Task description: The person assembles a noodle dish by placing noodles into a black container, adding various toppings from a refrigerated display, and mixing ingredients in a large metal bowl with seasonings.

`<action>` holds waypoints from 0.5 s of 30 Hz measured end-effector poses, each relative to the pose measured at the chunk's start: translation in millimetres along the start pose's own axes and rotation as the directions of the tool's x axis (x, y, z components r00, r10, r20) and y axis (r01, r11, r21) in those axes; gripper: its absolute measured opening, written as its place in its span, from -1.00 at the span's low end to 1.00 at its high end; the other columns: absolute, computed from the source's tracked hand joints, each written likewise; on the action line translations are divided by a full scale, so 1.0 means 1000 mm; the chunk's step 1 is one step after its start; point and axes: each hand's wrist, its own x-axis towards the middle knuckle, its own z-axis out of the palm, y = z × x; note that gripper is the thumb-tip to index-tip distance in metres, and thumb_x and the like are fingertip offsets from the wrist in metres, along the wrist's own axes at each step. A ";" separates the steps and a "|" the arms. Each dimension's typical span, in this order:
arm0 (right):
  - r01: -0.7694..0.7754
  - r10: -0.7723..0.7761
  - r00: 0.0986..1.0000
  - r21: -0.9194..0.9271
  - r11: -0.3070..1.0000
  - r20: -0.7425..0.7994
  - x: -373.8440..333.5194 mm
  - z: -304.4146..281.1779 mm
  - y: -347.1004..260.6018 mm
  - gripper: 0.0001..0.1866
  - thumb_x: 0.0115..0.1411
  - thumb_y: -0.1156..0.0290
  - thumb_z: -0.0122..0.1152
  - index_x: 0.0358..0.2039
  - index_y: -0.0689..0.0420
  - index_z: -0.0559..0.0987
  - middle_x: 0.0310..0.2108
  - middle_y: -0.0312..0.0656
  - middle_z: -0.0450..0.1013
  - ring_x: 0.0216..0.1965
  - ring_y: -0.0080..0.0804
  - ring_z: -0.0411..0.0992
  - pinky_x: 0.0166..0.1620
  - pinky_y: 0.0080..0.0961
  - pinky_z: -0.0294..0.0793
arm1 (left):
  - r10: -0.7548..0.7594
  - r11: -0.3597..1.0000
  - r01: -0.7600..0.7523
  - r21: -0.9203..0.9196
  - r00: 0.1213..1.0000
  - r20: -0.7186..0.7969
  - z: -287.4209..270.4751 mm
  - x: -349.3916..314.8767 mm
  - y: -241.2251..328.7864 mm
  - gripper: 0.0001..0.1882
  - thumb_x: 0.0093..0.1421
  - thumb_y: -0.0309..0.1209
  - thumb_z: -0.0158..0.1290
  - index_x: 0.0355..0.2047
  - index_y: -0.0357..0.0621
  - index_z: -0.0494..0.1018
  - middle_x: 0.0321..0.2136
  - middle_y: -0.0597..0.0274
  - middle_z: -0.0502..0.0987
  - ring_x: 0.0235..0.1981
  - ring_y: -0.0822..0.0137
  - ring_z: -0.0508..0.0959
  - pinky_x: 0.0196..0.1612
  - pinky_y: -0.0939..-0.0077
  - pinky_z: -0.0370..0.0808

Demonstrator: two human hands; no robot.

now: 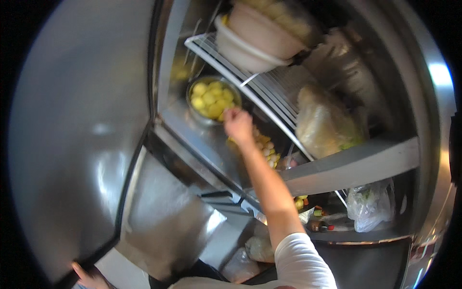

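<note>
A round metal bowl [193, 114] full of yellow peeled potatoes [210, 98] stands on a lower level inside an open steel refrigerator. My right arm stretches in, and my right hand [238, 126] is closed at the bowl's near right rim, its fingers slightly blurred. Beside that hand and partly behind the forearm lie several small pale and yellow pieces [267, 149], too blurred to name. My left hand [90, 278] is at the lower left by the edge of the refrigerator door [82, 144], one finger stretched out; the rest is cut off by the frame.
Above the bowl runs a white wire shelf [269, 103] with a pale basin [245, 50] and a clear bag [322, 125]. Right of my arm, a post [356, 168] crosses the opening; behind it are another plastic bag [370, 204] and a red-capped bottle [319, 226]. Bags [260, 248] sit lower down.
</note>
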 end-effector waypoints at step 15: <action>0.276 0.350 0.489 0.523 0.807 -0.799 0.199 -0.223 -0.071 -0.80 0.40 0.32 0.10 -0.12 0.19 0.49 -0.25 -0.06 0.52 -0.27 -0.30 0.49 -0.16 -0.34 0.52 | 0.083 0.994 -0.088 0.062 0.993 0.089 0.030 -0.004 -0.003 -0.34 0.28 -0.39 0.27 0.27 -0.45 0.25 0.21 -0.15 0.40 0.12 0.09 0.46 0.25 0.06 0.42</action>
